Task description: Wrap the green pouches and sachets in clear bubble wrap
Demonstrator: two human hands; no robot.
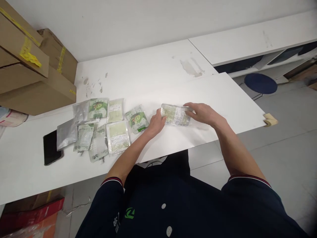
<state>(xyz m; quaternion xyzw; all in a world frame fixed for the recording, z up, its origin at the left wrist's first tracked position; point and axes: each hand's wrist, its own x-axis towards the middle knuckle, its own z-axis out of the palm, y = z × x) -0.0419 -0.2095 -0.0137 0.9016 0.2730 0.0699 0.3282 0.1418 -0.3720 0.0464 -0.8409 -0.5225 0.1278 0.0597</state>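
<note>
on my feed, my left hand and right hand have fingers closed on opposite ends of the pack, probably so it stays level. i see it just right of the pouch; left of the pouch, other packs lie grouped, perhaps leaving my hands room, with the phone farther left.

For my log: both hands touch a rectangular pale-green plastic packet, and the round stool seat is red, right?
Wrong colour: the head view shows a dark-blue round stool seat. The left hand and right hand do touch the rectangular pale-green plastic packet.
</note>
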